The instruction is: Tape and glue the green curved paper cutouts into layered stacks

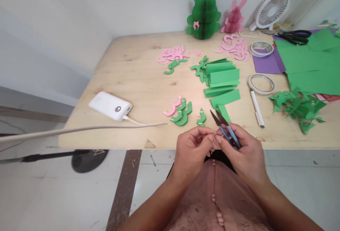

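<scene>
Buttoned brownish-pink cloth of my top (196, 195) fills the space between my forearms, on the near side of my fingers. By the near edge of the tabletop (138, 89), the fingers of my left hand (192, 149) are drawn together at the tips, where they meet the thumb of my right hand (247, 146). Something slight may be pinched there; it is too small and too covered for me to tell. My right fingers are wrapped about blue-handled snips (223, 119), whose dark blades stand a little parted. Their long axis runs from my right palm forward and to the left, so the points come out ahead of where my fingertips meet.

What counts is how that line lies to a single green curved piece (203, 117): it rests just left of the blade points and close beyond my left fingers, its length running roughly away from me, and my left hand is the nearer. Farther left, past my left knuckles, sit a pink curve (174, 110) and overlapping green curves (183, 117). Folded green strips (224, 76) lie ahead beyond the blades, with a white marker (255, 105) ahead and right of my right fingers, and green scraps (294, 103) farther right.
</scene>
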`<action>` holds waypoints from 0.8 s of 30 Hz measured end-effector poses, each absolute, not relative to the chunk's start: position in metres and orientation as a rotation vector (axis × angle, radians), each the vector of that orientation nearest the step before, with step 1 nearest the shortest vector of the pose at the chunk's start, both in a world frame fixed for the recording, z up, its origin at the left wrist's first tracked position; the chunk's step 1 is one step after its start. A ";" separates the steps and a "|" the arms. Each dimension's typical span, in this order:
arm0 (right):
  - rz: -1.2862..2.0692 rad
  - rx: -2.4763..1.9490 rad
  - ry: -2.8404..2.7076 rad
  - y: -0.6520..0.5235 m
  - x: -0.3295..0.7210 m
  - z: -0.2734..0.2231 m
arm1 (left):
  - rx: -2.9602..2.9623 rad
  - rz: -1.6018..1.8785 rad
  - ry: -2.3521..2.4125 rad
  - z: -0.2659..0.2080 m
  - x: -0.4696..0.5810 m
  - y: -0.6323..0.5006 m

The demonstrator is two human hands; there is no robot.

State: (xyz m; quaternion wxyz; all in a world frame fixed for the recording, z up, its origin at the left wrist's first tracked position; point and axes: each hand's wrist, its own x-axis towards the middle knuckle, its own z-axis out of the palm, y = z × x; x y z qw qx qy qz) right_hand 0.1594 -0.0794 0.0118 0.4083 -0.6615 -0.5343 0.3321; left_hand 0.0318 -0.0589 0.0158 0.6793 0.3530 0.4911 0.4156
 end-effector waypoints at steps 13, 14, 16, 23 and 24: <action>1.213 -1.516 -0.982 -0.080 0.162 0.004 | 0.787 0.981 1.070 0.017 0.033 -0.061; 1.227 -1.502 -0.959 -0.080 0.162 0.003 | 0.786 0.977 1.051 0.016 0.033 -0.061; 1.249 -1.476 -0.922 -0.080 0.163 -0.001 | 0.785 0.973 1.030 0.014 0.032 -0.061; 1.328 -1.409 -0.848 -0.078 0.162 -0.003 | 0.793 0.971 1.040 0.016 0.032 -0.061; 1.336 -1.405 -0.841 -0.078 0.162 -0.003 | 0.800 0.976 1.049 0.017 0.032 -0.062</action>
